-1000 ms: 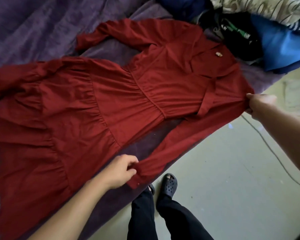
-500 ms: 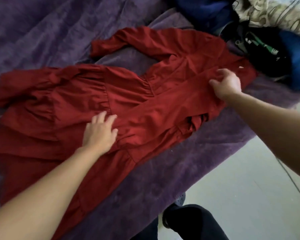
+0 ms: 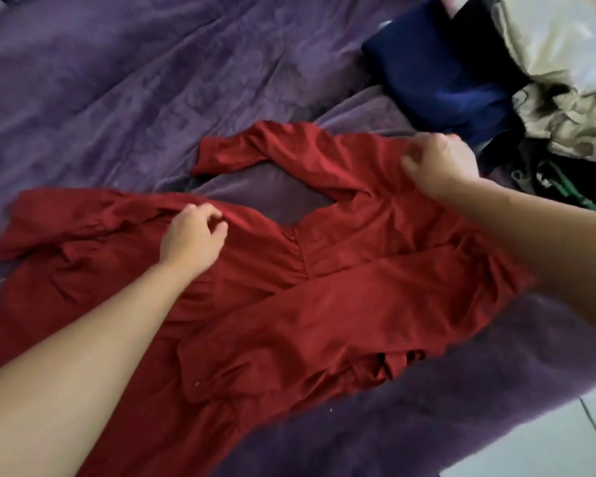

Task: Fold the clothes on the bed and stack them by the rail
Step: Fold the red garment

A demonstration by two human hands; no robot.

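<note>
A dark red long-sleeved dress (image 3: 341, 297) lies spread on the purple bedspread (image 3: 117, 80). Its near sleeve is folded across the bodice; the far sleeve (image 3: 255, 146) still stretches out to the left. My left hand (image 3: 193, 235) grips the far edge of the skirt near the waist, fingers curled into the cloth. My right hand (image 3: 437, 163) pinches the dress at the far shoulder, where the outstretched sleeve begins.
A heap of unfolded clothes sits at the upper right: a navy garment (image 3: 437, 70), a black one with green print (image 3: 565, 187) and beige patterned fabric (image 3: 565, 108). The bed's edge runs along the lower right, with pale floor (image 3: 565, 442) beyond.
The near sleeve has been folded over the bodice. My left hand moved up from the skirt's middle to its far edge; my right hand shifted from the neckline to the far shoulder.
</note>
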